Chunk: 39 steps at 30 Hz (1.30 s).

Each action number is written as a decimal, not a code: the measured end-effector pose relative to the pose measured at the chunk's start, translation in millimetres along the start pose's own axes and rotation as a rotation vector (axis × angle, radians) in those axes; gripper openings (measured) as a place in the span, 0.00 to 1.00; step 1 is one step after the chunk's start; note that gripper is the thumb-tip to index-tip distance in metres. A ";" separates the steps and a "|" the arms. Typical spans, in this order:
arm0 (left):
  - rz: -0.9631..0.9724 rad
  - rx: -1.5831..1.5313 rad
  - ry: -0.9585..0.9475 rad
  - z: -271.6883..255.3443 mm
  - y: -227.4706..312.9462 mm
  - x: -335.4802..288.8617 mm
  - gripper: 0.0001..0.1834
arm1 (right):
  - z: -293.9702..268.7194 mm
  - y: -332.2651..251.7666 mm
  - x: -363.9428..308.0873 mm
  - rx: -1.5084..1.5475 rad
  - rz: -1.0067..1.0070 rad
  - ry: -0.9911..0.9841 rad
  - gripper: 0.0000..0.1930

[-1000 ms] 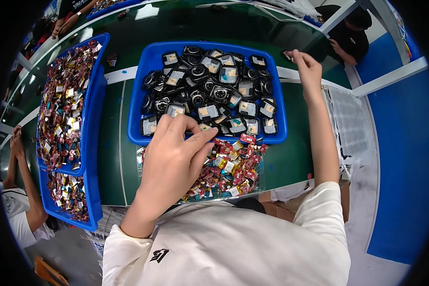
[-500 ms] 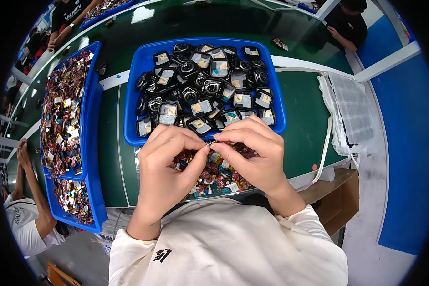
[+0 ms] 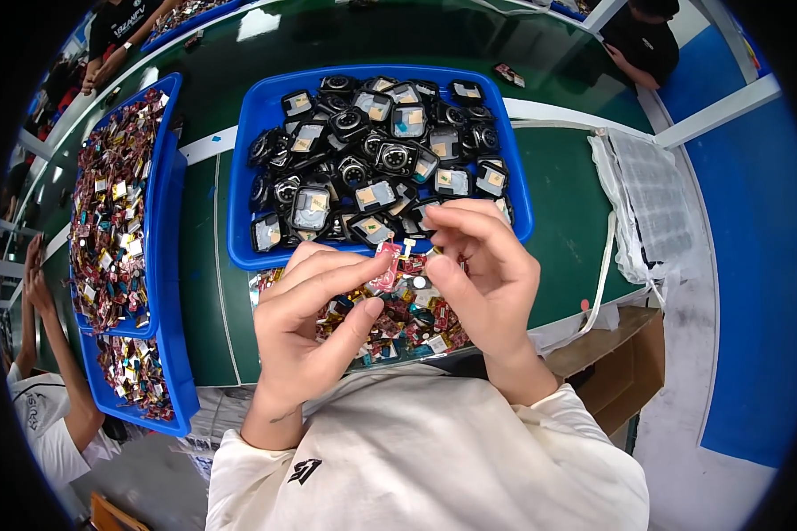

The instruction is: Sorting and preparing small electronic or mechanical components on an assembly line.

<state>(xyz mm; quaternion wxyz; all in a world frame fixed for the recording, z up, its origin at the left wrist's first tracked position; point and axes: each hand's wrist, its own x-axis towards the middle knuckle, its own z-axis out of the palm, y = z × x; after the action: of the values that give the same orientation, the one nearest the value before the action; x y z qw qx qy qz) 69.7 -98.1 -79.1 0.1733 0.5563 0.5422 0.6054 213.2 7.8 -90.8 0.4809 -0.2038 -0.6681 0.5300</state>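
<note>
A small red circuit board [image 3: 383,276] with a pale connector strip [image 3: 408,247] beside it is at the fingertips of my left hand [image 3: 305,323]. The index finger rests at its upper edge and the thumb is near its lower edge. To the right of the strip is my right hand [image 3: 489,283], with thumb and index finger apart and the other fingers curled. Below both hands spreads a pile of small red, yellow and teal electronic parts [image 3: 398,332]. Just beyond stands a blue tray [image 3: 239,199] full of black watch cases [image 3: 354,173].
Blue bins [image 3: 170,177] of similar small parts stand at the left on the green table [image 3: 205,292]. Clear plastic packaging [image 3: 642,199] lies at the right, above a cardboard box [image 3: 624,367]. Other people work at the left, far left and far right.
My hands were pinched together over something thin; they have parted. My right thumb and index finger have spread, and the red board now shows at my left fingertips.
</note>
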 end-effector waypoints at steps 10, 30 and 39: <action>0.108 0.290 0.065 -3.6 -5.8 -3.0 0.12 | -5.6 4.3 0.1 -0.203 -0.170 -0.301 0.09; -0.335 -0.139 -0.050 -3.2 -12.1 -7.9 0.04 | -6.3 5.7 -5.1 0.171 0.094 -0.236 0.06; -0.418 -0.265 -0.093 -4.9 -13.4 -8.0 0.03 | 2.6 6.4 -10.8 0.539 0.281 -0.295 0.06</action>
<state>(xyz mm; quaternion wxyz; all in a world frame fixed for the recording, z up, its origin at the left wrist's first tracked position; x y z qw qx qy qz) 62.8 -102.2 -93.3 0.3909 0.4319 0.5529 0.5958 214.3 0.3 -101.1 0.3378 -0.0806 -0.5315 0.7726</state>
